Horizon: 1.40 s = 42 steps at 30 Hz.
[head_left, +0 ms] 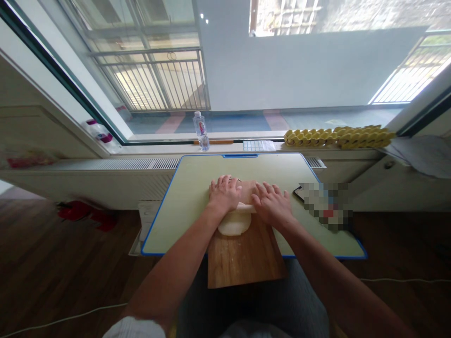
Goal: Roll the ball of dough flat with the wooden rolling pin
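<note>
A flattened round of pale dough (234, 224) lies on a wooden board (246, 260). Across its far side runs a pale rolling pin (246, 207), its middle showing between my hands. My left hand (224, 192) rests flat over the pin's left end, fingers stretched forward. Over the right end lies my right hand (273, 202), palm down with its fingers spread. Both ends of the pin are hidden under the palms. The board's near edge juts past the front of the table, over my lap.
The pale green table (179, 211) has a blue rim. At its right lies a pixelated object (324, 206). On the sill stand a plastic bottle (200, 131), yellow egg-tray-like material (338, 137) and a printed sheet (259, 145). Another bottle (102, 136) leans at the left.
</note>
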Each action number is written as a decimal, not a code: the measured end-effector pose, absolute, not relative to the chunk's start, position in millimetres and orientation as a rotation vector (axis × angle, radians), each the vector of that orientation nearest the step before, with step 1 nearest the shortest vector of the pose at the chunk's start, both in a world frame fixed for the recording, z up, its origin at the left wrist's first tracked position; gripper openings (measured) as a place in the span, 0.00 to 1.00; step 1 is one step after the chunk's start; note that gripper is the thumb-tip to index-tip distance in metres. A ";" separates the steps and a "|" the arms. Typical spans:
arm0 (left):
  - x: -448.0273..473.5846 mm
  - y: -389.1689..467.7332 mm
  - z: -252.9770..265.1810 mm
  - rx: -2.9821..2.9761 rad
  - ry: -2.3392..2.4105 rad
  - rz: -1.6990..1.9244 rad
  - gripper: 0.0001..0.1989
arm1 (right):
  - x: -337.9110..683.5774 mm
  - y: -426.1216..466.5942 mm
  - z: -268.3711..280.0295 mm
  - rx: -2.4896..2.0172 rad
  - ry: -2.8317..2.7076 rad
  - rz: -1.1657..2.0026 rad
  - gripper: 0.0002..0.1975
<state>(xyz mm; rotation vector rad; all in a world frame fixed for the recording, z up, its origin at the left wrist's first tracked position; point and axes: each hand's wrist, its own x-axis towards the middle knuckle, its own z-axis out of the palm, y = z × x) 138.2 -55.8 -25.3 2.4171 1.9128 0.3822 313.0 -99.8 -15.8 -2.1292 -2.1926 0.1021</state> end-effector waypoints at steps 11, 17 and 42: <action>135.5 -106.5 -27.9 2.538 1.780 0.464 0.23 | 319.0 -129.7 -8.8 -2.129 -2.278 0.160 0.31; 138.5 -51.0 -18.3 2.508 1.867 0.440 0.18 | 318.8 -70.4 -10.3 -2.178 -2.217 0.219 0.33; 141.1 -41.8 -20.1 2.482 1.902 0.383 0.16 | 319.5 -70.1 -15.9 -2.128 -2.125 0.254 0.33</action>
